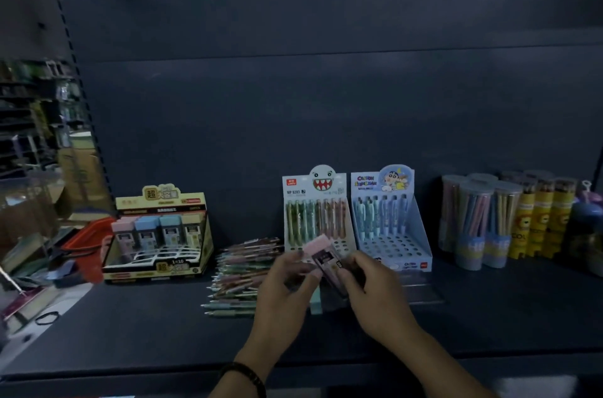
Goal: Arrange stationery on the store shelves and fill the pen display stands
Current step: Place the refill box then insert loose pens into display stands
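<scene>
1. Pink card or plastic, hard to tell in this dim feed: a small pink box (321, 251) with a dark label is held up just in front of the monster pen stand (316, 211).
2. Left hand (287, 283): fingers curled round the box's upper end, gripping it. Right hand (372, 283): pinching the lower, dark-labelled end. I judge the two-hand hold is for turning or opening it. A second box may sit behind it, but motion blur means I cannot tell.
3. The monster pen stand has one back row of pens and bare holes in front, so I'd call it only partly filled.
4. Loose pens (241, 273) lie heaped flat on the shelf (130, 332), just left of the stand. I reckon they are kept within reach as stock for those holes.
5. Blue pen stand (388, 221) touches the monster stand's right side. It too has a back row only and open holes in front.
6. Yellow display carton (160, 234) sits well left of the stand, holding upright pink and blue cases. They look like the held box, so I guess the box belongs there.
7. Clear pencil tubes (479, 221) stand well right of the stand, upright and grouped, beyond the blue pen stand.
8. Red basket (88, 237) is further left again, past the carton and off the shelf end.
9. My judgement is that filling is early, since most holes are vacant.
</scene>
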Action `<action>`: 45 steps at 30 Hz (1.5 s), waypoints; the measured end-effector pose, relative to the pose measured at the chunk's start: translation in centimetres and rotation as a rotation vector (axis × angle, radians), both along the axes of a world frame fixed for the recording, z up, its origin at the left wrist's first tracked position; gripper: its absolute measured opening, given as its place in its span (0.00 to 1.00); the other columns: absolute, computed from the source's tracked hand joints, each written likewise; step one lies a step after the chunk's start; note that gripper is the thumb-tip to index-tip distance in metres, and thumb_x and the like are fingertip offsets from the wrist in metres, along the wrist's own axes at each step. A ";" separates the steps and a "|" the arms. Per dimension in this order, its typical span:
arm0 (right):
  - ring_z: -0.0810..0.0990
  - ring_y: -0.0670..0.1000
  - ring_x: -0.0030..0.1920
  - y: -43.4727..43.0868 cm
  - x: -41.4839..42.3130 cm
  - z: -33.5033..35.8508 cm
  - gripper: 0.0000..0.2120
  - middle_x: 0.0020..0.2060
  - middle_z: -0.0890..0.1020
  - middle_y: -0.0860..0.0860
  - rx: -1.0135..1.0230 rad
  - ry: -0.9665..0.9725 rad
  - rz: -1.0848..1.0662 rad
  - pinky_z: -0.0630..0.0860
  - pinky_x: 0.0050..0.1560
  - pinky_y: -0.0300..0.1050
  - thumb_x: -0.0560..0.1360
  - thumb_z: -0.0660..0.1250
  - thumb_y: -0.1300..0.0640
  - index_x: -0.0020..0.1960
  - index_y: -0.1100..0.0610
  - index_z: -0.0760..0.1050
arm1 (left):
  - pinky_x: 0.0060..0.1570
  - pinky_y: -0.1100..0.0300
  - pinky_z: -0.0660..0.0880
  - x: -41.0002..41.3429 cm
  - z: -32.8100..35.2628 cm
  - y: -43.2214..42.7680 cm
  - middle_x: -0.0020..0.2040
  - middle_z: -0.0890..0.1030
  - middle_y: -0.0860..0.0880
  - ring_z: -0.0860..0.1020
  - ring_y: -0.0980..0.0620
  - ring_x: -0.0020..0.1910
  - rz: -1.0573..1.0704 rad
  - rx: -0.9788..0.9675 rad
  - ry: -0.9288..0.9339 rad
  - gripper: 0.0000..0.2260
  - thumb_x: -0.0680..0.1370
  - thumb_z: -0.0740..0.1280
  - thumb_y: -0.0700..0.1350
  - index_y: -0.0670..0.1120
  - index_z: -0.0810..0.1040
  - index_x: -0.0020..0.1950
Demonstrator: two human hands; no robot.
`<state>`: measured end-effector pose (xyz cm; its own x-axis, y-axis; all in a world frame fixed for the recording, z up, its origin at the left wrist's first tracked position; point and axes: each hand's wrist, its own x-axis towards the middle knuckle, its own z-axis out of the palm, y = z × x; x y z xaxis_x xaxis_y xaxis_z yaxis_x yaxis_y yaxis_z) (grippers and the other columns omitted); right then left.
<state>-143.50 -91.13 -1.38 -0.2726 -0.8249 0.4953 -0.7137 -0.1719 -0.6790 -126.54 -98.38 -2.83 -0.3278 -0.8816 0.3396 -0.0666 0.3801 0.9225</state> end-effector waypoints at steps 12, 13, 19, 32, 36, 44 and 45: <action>0.83 0.41 0.44 -5.5 8.0 5.8 0.10 0.43 0.83 0.40 -0.049 -0.132 0.228 0.81 0.46 0.38 0.77 0.76 0.53 0.57 0.45 0.82 | 0.45 0.60 0.74 9.4 2.8 -3.4 0.47 0.84 0.50 0.80 0.52 0.44 -0.102 -0.144 -0.075 0.09 0.86 0.64 0.49 0.52 0.83 0.60; 0.83 0.42 0.45 -6.4 8.9 6.7 0.11 0.43 0.83 0.41 -0.045 -0.115 0.262 0.81 0.46 0.39 0.77 0.76 0.54 0.58 0.44 0.82 | 0.44 0.62 0.72 10.7 3.2 -3.6 0.46 0.83 0.51 0.78 0.56 0.43 -0.109 -0.139 -0.079 0.09 0.86 0.64 0.49 0.53 0.83 0.61; 0.83 0.43 0.44 -12.1 15.0 10.3 0.08 0.43 0.85 0.43 0.084 0.175 0.385 0.83 0.48 0.49 0.78 0.74 0.53 0.56 0.44 0.85 | 0.45 0.60 0.73 17.6 3.7 -7.2 0.46 0.82 0.44 0.78 0.49 0.43 0.018 -0.205 -0.088 0.07 0.84 0.66 0.49 0.51 0.83 0.56; 0.82 0.47 0.46 -25.3 27.0 13.5 0.11 0.46 0.83 0.46 0.027 0.287 0.433 0.83 0.49 0.51 0.80 0.70 0.59 0.59 0.46 0.82 | 0.74 0.49 0.65 27.2 -3.9 -14.4 0.77 0.61 0.50 0.61 0.44 0.73 0.549 -0.398 -0.979 0.33 0.78 0.60 0.63 0.68 0.50 0.81; 0.81 0.50 0.53 -28.3 30.0 11.5 0.13 0.54 0.84 0.49 0.001 0.287 0.458 0.79 0.52 0.48 0.81 0.69 0.60 0.62 0.48 0.81 | 0.77 0.48 0.60 27.3 -3.9 -14.6 0.81 0.51 0.50 0.53 0.43 0.78 0.542 -0.331 -0.969 0.36 0.77 0.58 0.66 0.71 0.42 0.80; 0.82 0.51 0.55 -31.2 31.7 8.1 0.15 0.57 0.84 0.49 0.020 0.338 0.447 0.81 0.53 0.51 0.80 0.67 0.64 0.62 0.49 0.83 | 0.78 0.47 0.58 27.3 -4.7 -15.3 0.84 0.47 0.50 0.50 0.43 0.80 0.552 -0.312 -0.965 0.36 0.77 0.55 0.68 0.71 0.40 0.80; 0.82 0.51 0.55 -31.3 31.7 8.0 0.15 0.57 0.85 0.49 0.024 0.348 0.449 0.82 0.54 0.52 0.80 0.67 0.64 0.61 0.49 0.83 | 0.78 0.47 0.58 27.3 -4.7 -15.3 0.84 0.47 0.50 0.50 0.43 0.80 0.555 -0.315 -0.965 0.36 0.77 0.56 0.68 0.71 0.40 0.80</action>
